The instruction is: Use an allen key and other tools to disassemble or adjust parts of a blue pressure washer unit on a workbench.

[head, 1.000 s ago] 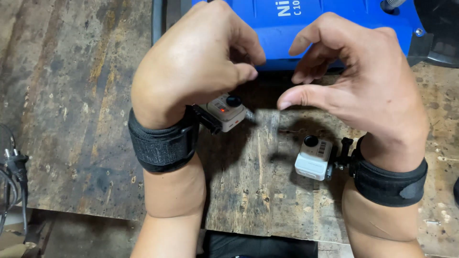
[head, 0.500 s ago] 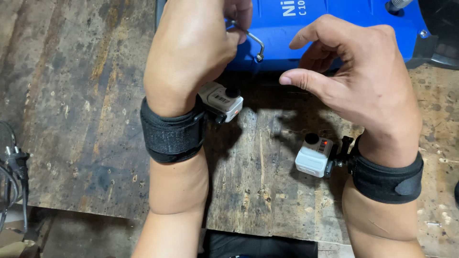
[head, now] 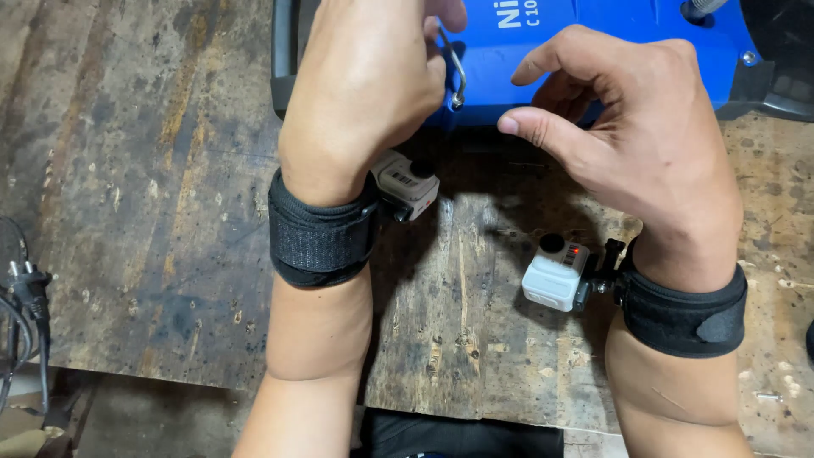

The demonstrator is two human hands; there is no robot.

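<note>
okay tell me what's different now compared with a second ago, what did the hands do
The left hand rose from the bench toward the blue machine and now pinches a bent metal wire clip against its front edge. The right hand shifted only slightly, fingers curled, touching nothing clearly. Both wrist cameras, the wooden bench and the plug at the left stayed as they were.
</note>
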